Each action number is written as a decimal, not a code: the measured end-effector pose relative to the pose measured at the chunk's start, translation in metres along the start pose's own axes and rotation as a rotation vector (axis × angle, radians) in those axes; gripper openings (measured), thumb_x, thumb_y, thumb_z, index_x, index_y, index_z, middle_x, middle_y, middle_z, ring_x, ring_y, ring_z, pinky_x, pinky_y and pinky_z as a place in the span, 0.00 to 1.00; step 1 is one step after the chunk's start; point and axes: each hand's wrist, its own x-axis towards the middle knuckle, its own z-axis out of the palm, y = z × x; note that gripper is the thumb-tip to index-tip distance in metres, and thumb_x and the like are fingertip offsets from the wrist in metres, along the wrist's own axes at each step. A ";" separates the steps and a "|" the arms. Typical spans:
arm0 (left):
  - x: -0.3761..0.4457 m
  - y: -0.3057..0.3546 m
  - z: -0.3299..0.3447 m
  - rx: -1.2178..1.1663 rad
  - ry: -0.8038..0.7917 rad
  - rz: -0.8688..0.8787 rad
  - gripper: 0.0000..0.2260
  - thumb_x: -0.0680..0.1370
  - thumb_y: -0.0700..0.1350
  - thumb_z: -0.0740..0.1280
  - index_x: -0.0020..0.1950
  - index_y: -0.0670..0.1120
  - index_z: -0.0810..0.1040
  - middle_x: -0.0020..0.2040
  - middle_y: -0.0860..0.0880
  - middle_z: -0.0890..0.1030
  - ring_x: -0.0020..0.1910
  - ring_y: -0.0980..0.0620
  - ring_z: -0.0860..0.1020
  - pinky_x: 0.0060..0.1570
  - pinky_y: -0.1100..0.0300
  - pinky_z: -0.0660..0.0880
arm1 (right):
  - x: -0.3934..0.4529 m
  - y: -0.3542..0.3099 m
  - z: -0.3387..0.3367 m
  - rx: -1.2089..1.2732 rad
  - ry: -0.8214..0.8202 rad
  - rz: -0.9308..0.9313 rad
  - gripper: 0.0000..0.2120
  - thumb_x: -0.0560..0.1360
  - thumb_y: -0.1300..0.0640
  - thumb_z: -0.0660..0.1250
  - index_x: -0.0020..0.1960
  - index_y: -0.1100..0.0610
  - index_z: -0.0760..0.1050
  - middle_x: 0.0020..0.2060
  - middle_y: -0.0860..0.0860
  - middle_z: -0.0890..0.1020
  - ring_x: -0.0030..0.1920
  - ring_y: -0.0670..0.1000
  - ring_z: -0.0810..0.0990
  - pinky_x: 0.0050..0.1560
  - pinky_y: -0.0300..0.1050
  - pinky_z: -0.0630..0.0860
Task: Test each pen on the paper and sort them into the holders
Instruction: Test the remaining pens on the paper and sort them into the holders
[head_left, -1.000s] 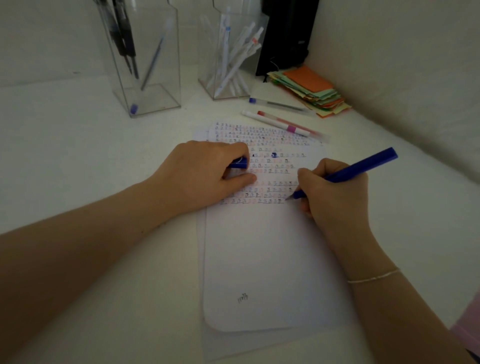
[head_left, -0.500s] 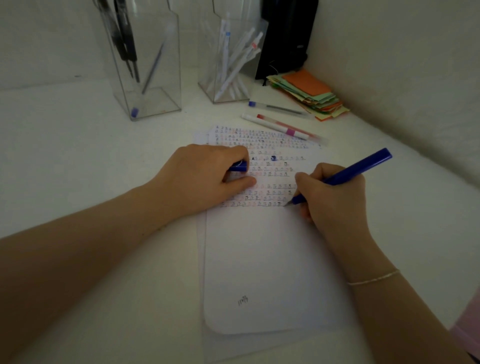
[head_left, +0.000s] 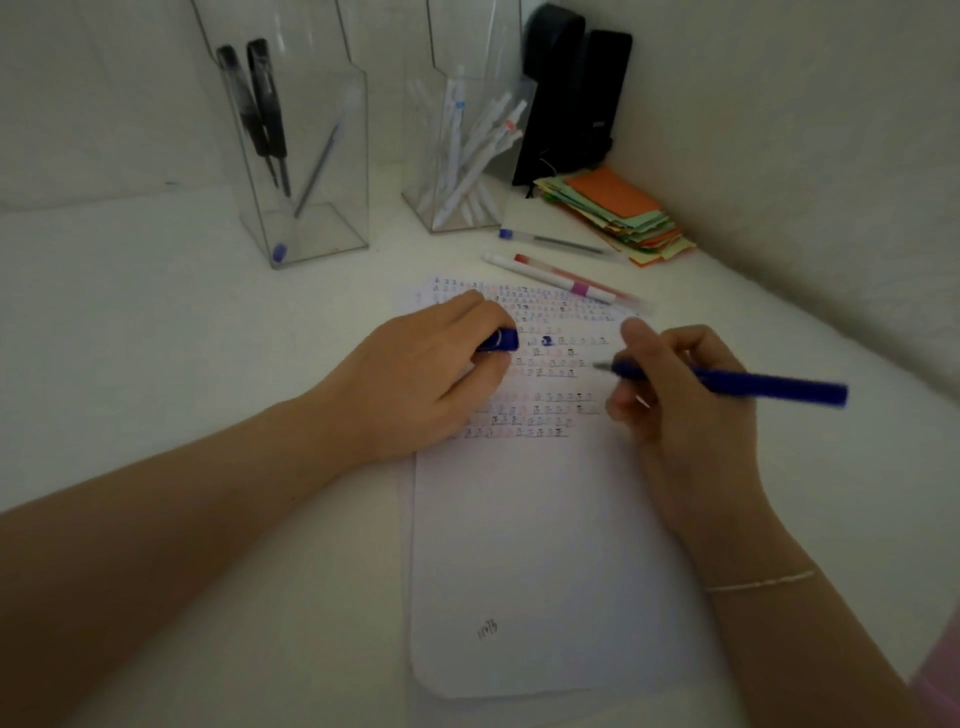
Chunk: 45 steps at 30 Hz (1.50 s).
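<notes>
A white sheet of paper lies in front of me, its upper half filled with rows of small test marks. My right hand grips a blue pen, lifted off the sheet and lying nearly level with its tip pointing left. My left hand rests on the paper's left edge and holds the pen's blue cap. Two clear holders stand at the back: the left holder has dark pens, the right holder has several white pens.
Three loose pens lie beyond the paper: a clear blue-capped pen, a white pen with a pink band and a red pen. A stack of coloured notes and a black case sit in the far corner by the wall.
My right hand has raised the pen from the bottom row of marks; the tip now hovers higher up and the barrel has tilted flatter. My left hand stays put.
</notes>
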 end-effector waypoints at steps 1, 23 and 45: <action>0.000 0.000 0.000 -0.013 -0.023 0.015 0.14 0.79 0.51 0.52 0.55 0.46 0.72 0.44 0.54 0.71 0.38 0.58 0.68 0.39 0.63 0.67 | -0.001 -0.001 0.001 0.117 -0.045 0.020 0.07 0.70 0.62 0.70 0.36 0.58 0.73 0.30 0.53 0.81 0.28 0.48 0.78 0.31 0.38 0.77; 0.002 -0.001 0.002 -0.014 -0.090 0.133 0.13 0.80 0.51 0.55 0.58 0.47 0.73 0.43 0.55 0.71 0.39 0.60 0.66 0.42 0.69 0.65 | -0.004 0.002 0.005 0.086 -0.373 0.153 0.16 0.70 0.51 0.64 0.40 0.63 0.83 0.41 0.60 0.85 0.41 0.58 0.84 0.45 0.45 0.81; 0.006 0.021 -0.002 -0.021 -0.021 0.065 0.16 0.79 0.54 0.55 0.60 0.49 0.74 0.47 0.52 0.74 0.45 0.56 0.71 0.45 0.60 0.71 | -0.007 -0.012 0.005 -0.299 -0.397 -0.159 0.05 0.76 0.61 0.66 0.44 0.62 0.80 0.28 0.59 0.79 0.26 0.54 0.76 0.30 0.43 0.77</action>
